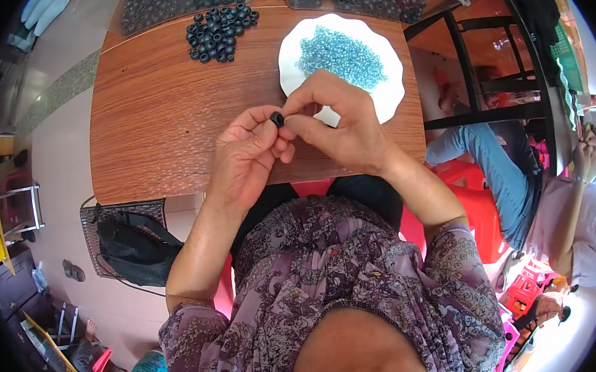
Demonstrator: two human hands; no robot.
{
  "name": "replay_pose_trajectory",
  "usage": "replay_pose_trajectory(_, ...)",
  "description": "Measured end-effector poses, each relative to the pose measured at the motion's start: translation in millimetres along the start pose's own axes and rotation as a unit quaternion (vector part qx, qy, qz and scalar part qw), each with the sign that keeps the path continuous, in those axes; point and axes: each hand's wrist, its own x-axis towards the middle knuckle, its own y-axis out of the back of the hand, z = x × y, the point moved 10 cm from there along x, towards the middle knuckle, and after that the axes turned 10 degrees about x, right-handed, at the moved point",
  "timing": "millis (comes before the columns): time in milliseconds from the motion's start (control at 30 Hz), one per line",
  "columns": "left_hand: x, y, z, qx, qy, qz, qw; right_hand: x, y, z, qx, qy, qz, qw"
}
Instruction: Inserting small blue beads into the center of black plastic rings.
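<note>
Near the front of the wooden table (162,119), my left hand (244,152) pinches a small black ring-shaped piece (277,119) between thumb and fingertips, its round opening showing. My right hand (338,117) meets it from the right, thumb and forefinger pressed together beside the black piece. Whatever those right fingers hold is too small or hidden to name. Just beyond the right hand stands a white plate (393,100) with a wavy rim, bearing a heap of tiny clear blue pieces (341,55). A loose pile of similar black pieces (218,34) lies farther off, left of the plate.
Two clear containers of dark pieces, one (161,12) at the far left and another (382,0) at the far right, line the table's back. A black bag (136,239) is at the left on a low support. To the right, another person in jeans (493,165) sits close by.
</note>
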Motion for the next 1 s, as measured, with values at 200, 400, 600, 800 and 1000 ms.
replay_pose_trajectory(200,-3,1,2,0.037,-0.003,0.019,0.999,0,-13,14,0.052,-0.059,-0.041,0.996)
replay_pose_trajectory(400,-9,6,0,0.038,-0.01,0.045,0.998,-6,-9,33,0.095,-0.213,-0.02,0.972)
replay_pose_trajectory(600,-5,-5,0,0.079,0.001,0.03,0.996,-4,-7,52,0.196,-0.258,-0.054,0.945)
replay_pose_trajectory(800,8,-24,14,0.115,0.019,0.008,0.993,5,11,45,0.102,-0.231,-0.022,0.967)
replay_pose_trajectory(1000,27,-35,22,0.135,0.021,-0.032,0.99,20,26,41,0.09,-0.235,-0.046,0.967)
